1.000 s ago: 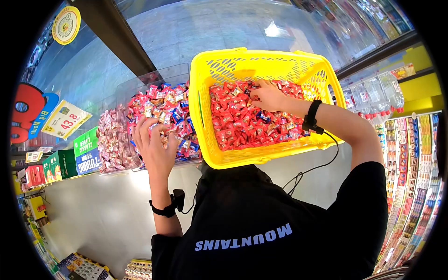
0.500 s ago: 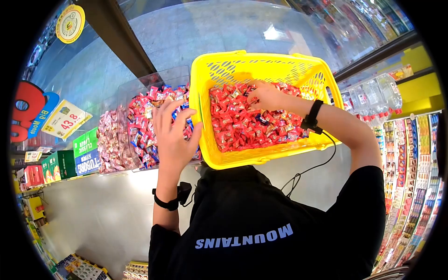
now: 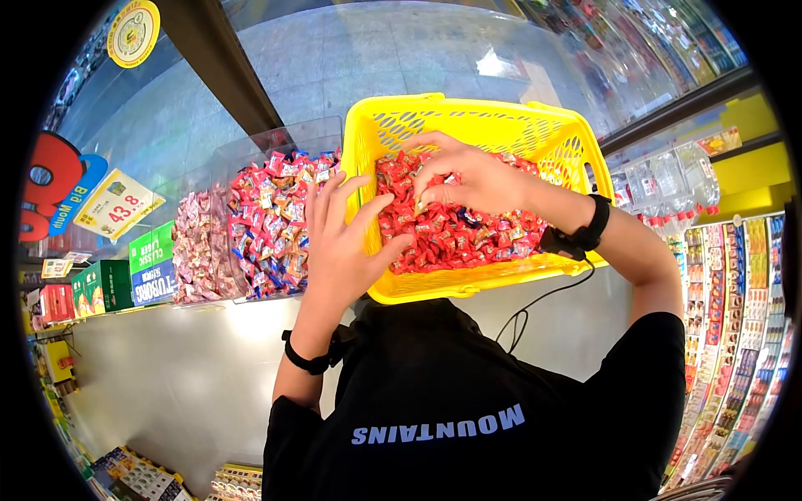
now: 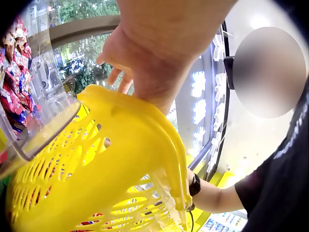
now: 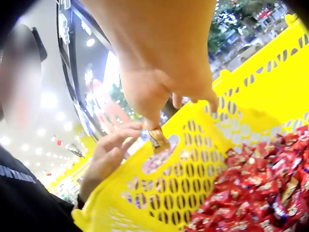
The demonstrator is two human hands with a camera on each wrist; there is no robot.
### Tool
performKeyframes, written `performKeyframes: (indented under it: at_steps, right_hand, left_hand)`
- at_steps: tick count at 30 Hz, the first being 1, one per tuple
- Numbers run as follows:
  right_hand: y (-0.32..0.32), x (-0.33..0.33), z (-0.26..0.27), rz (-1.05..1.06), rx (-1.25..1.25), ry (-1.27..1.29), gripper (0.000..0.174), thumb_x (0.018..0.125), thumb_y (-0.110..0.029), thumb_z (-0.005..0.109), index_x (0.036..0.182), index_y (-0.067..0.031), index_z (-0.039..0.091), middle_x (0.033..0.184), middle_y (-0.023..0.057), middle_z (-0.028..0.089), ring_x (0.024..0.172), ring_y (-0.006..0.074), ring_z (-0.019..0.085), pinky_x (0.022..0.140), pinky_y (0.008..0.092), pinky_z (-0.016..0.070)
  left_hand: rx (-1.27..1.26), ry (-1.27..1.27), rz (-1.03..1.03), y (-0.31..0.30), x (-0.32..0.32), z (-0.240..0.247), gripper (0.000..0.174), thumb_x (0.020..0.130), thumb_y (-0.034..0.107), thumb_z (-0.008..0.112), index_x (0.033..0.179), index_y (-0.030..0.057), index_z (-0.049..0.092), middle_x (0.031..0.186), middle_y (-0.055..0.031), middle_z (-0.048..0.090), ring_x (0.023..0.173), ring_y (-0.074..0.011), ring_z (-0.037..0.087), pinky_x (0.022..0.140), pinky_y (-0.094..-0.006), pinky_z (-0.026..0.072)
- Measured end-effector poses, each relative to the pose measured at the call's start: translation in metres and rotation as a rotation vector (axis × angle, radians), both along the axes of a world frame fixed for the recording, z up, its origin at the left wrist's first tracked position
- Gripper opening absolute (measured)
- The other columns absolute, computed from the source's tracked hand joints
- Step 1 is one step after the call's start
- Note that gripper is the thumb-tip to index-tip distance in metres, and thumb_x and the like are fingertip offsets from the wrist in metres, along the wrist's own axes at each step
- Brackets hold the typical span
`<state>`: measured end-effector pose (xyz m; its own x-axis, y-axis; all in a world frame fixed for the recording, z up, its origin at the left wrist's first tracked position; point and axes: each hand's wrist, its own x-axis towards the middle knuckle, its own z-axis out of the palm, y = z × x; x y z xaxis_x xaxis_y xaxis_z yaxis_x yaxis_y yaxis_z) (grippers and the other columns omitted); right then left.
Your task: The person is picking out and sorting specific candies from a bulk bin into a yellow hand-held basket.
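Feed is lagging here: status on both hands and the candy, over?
Left hand open over the yellow basket rim. Right hand pinches one wrapped candy above the red candies. Nothing between the hands.

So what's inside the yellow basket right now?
Red-wrapped candies fill the yellow basket, a few blue ones mixed in. The right hand, pinching one wrapped candy, hovers over the pile; the candies beneath it and the basket floor are covered.

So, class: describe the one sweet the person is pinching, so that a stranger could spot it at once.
Find the yellow basket heaped with red sweets. Over the heap, the right hand pinches a single sweet. It alone hangs in the air, its wrapper brownish-gold, not red like most below.
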<state>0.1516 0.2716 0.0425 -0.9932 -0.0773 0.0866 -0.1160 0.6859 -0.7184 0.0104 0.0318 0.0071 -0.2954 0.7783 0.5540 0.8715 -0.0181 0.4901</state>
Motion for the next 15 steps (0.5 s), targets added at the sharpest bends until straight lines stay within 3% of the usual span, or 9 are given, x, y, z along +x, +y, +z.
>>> performKeyframes:
  at_steps: [4,6,9,10,15]
  right_hand:
    - [-0.028,-0.005,0.007,0.022,-0.167,0.074,0.009,0.099,-0.013,0.076,0.106,-0.0094,0.075,0.15,0.0178,0.054,0.145,0.0335,0.047,0.116,0.0468,0.0409]
    - [-0.029,-0.005,0.002,-0.008,-0.205,0.056,0.016,0.099,-0.017,0.076,0.113,-0.0106,0.074,0.152,0.018,0.054,0.146,0.0336,0.048,0.117,0.0458,0.0415]
    - [-0.01,-0.007,-0.016,-0.052,0.036,0.008,0.025,0.099,-0.022,0.078,0.122,-0.0129,0.071,0.153,0.0177,0.053,0.146,0.0354,0.048,0.119,0.0458,0.0421]
    - [0.002,-0.005,-0.032,-0.074,0.286,-0.031,0.033,0.097,-0.026,0.077,0.128,-0.0156,0.07,0.152,0.0174,0.054,0.146,0.0382,0.048,0.12,0.0479,0.0425]
    - [0.05,-0.005,-0.126,-0.166,0.781,0.025,0.039,0.091,-0.02,0.074,0.13,-0.0188,0.071,0.147,0.0167,0.056,0.143,0.0381,0.051,0.117,0.0514,0.0454]
  left_hand:
    - [0.084,0.054,-0.025,0.006,0.0,-0.006,0.03,0.078,0.027,0.091,0.103,0.0151,0.08,0.137,-0.0071,0.063,0.138,-0.0372,0.053,0.123,-0.0652,0.028]
    - [0.116,0.087,0.037,0.001,-0.004,-0.003,0.026,0.077,0.025,0.091,0.098,0.0153,0.081,0.134,-0.0059,0.065,0.137,-0.0358,0.054,0.123,-0.0649,0.0284]
    - [0.142,0.124,0.151,-0.014,-0.019,-0.006,0.021,0.075,0.022,0.091,0.093,0.0161,0.082,0.133,-0.0044,0.067,0.137,-0.0344,0.055,0.123,-0.0641,0.029]
    - [0.145,0.134,0.192,-0.021,-0.025,-0.008,0.02,0.075,0.02,0.09,0.092,0.0165,0.082,0.133,-0.004,0.067,0.138,-0.0341,0.054,0.123,-0.0638,0.0292]
    - [-0.009,0.155,0.391,-0.052,-0.052,-0.03,0.015,0.078,0.021,0.089,0.092,0.018,0.085,0.139,-0.0012,0.066,0.142,-0.0342,0.051,0.124,-0.0615,0.029]
